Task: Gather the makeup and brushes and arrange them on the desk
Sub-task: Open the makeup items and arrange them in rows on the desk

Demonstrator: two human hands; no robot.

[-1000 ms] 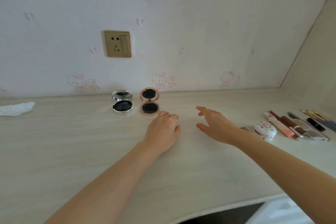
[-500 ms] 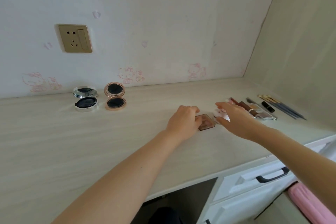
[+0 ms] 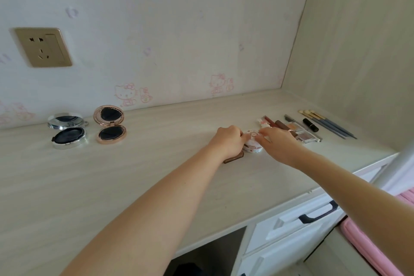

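A small round white compact with a pink pattern (image 3: pixel 252 143) sits on the pale desk (image 3: pixel 134 175). My left hand (image 3: pixel 228 141) grips its left side with curled fingers, and my right hand (image 3: pixel 279 143) holds its right side. A flat brown palette (image 3: pixel 234 158) lies under my left wrist, partly hidden. To the right lie lip tubes (image 3: pixel 276 123), a clear eyeshadow palette (image 3: pixel 308 136), a black lipstick (image 3: pixel 310 125) and several brushes (image 3: pixel 327 124). Two open compacts stand at the left: silver (image 3: pixel 67 133) and rose-gold (image 3: pixel 110 127).
A gold wall socket (image 3: pixel 42 47) is on the back wall at the left. A side wall closes the desk at the right. White drawers with a dark handle (image 3: pixel 318 214) sit under the desk edge, and something pink (image 3: pixel 369 246) lies at the lower right.
Both hands have moved right from the brown palette onto the round white compact and closed on it. The view has also turned further right.
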